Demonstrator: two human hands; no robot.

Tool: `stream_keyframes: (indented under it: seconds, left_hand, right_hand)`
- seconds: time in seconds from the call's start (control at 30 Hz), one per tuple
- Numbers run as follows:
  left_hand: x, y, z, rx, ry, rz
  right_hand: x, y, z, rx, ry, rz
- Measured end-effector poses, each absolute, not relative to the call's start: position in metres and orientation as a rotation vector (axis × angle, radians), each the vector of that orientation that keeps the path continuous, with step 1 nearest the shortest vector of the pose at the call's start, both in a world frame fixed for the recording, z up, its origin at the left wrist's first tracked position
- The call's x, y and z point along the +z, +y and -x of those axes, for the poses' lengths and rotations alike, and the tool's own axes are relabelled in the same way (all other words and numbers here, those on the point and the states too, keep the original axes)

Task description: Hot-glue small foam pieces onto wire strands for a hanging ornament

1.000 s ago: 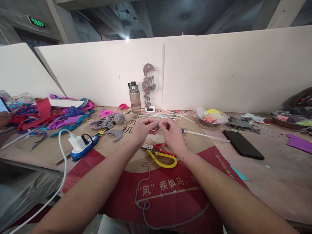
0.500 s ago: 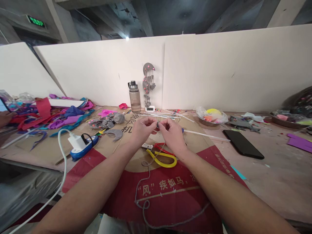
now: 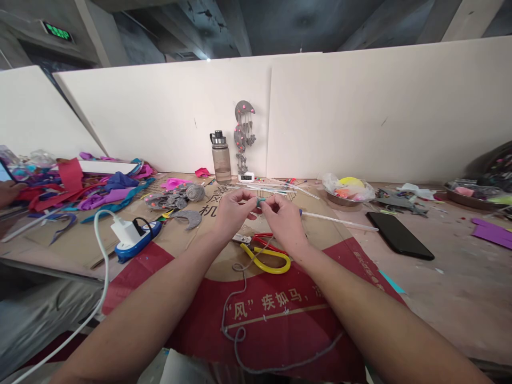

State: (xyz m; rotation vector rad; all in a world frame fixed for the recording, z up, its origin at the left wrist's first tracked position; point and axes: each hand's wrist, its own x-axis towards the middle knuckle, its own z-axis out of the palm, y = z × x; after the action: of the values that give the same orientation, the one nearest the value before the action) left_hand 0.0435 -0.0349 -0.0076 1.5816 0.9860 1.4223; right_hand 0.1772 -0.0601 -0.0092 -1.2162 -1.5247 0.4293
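Observation:
Above the cardboard, my left hand (image 3: pixel 239 212) and my right hand (image 3: pixel 283 217) meet fingertip to fingertip, both pinched. Between them is a small dark greenish piece (image 3: pixel 261 201), mostly covered by the fingers, so its kind is unclear. Grey yarn (image 3: pixel 245 285) trails down from beneath my right hand, loops over the red printed cardboard (image 3: pixel 288 341) and curves off under my right forearm. Just below the hands lie yellow-handled scissors (image 3: pixel 272 265) and a red-handled tool (image 3: pixel 269 241), partly hidden. A clear glue stick (image 3: pixel 340 221) sticks out to the right of my right hand.
A felt moon hanging (image 3: pixel 245 133) leans on the white board beside a water bottle (image 3: pixel 221 160). At left are a blue glue-gun-like device (image 3: pixel 138 242) with a white cable and felt scraps (image 3: pixel 108 192). A phone (image 3: pixel 399 236) and a bowl (image 3: pixel 347 198) stand at right.
Both hands stay together in nearly the same spot. The small piece between the fingertips has turned slightly and now shows a greener side. The yarn lies as before.

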Motion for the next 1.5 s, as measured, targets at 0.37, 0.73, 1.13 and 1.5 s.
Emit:
stream_keyframes:
  seconds: [0.37,0.73,1.13,1.5]
  left_hand:
    - [-0.0108,-0.0309,-0.0455,1.404,0.888,-1.431]
    - [-0.0101,-0.0339,-0.0473,1.422,0.915,-1.456]
    - [-0.0081,-0.0371,-0.048,1.407,0.927,-1.416]
    - [-0.0058,-0.0392,-0.048,1.37,0.91,-1.43]
  right_hand:
    - [-0.006,-0.0613,-0.1779,0.54,-1.483,1.187]
    - [-0.0088,-0.0563,-0.1771,0.643,-1.413,1.182]
    - [-0.0096,-0.0592,-0.1745,0.549,-1.443,1.206]
    - [-0.0067,-0.0616,-0.1759,0.572,-1.403,1.247]
